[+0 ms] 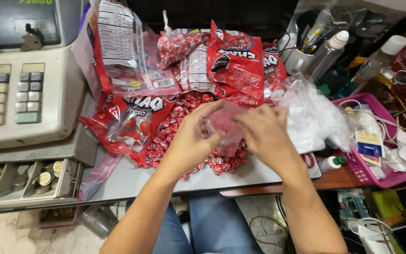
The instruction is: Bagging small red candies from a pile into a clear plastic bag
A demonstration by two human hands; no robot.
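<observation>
My left hand (193, 136) and my right hand (264, 134) meet over the counter, both gripping a small clear plastic bag (225, 128) that holds red wrapped candies. Under and around the hands lies a loose pile of small red wrapped candies (165, 134). Large red candy bags (236, 63) stand behind the pile, and an opened one (128, 124) lies flat to the left.
A beige cash register (19, 94) with an open coin drawer (38, 181) sits at the left. A heap of clear plastic bags (313, 115) lies at the right, beside a pink basket (370, 176). Bottles and a pen mug (301, 59) crowd the back right.
</observation>
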